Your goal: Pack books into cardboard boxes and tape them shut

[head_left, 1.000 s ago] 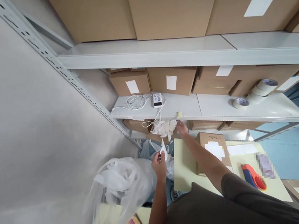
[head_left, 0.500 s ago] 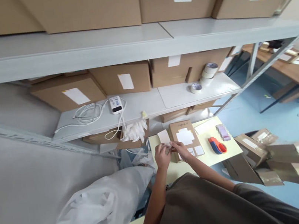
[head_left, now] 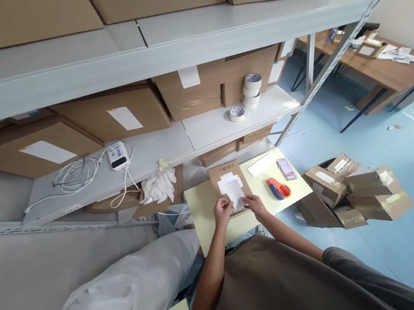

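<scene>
A white paper label [head_left: 235,192] is stretched between my two hands, over a cardboard box [head_left: 216,175] that lies flat on the pale yellow table [head_left: 201,213]. My left hand [head_left: 222,212] pinches the label's lower left corner. At its lower right edge, my right hand [head_left: 254,206] grips it between thumb and fingers. Other white labels are stuck on the box top, partly covered by the held one, and handwriting runs along the far edge. To the right of the box sits a red and blue tape dispenser [head_left: 278,189].
White sheets [head_left: 262,164] and a blurred purple item [head_left: 286,169] lie on the table. Tape rolls [head_left: 252,91], a power strip [head_left: 117,155] and boxes fill the shelf ahead. Opened cartons [head_left: 375,189] heap on the floor at right; a translucent bag [head_left: 133,285] bulges at left.
The label has moved from the left of the box to over its top, now held by both hands at its near end. My view has shifted to the right.
</scene>
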Demonstrator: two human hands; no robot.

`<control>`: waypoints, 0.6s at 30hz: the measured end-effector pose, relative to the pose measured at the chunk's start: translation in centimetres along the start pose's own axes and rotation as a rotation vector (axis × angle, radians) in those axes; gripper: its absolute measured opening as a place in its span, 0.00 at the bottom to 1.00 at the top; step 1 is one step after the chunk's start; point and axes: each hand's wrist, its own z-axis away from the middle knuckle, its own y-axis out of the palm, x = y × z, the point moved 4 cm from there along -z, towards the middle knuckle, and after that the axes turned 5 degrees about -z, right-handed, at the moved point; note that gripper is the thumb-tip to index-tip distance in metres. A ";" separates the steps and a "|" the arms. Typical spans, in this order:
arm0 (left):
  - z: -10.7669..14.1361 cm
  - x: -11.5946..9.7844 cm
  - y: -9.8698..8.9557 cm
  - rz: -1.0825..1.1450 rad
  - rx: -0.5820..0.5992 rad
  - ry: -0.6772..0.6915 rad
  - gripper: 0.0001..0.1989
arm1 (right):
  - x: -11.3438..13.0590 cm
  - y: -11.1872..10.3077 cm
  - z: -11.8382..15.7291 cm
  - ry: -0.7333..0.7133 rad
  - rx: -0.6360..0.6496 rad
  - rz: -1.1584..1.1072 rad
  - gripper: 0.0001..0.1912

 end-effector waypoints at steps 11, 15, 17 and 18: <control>1.3 0.0 5.1 -0.613 -0.120 -0.048 0.05 | -0.4 -5.9 -1.7 -0.248 -0.122 0.763 0.30; 1.5 0.4 6.3 -0.724 -0.159 -0.126 0.06 | -0.4 -5.5 -2.5 -0.167 -0.036 0.951 0.28; 1.6 0.6 6.9 -0.778 -0.168 -0.139 0.06 | 0.1 -5.2 -3.1 -0.138 0.017 1.066 0.26; 1.6 0.7 7.1 -0.809 -0.169 -0.139 0.05 | 0.4 -5.0 -3.4 -0.123 0.043 1.118 0.26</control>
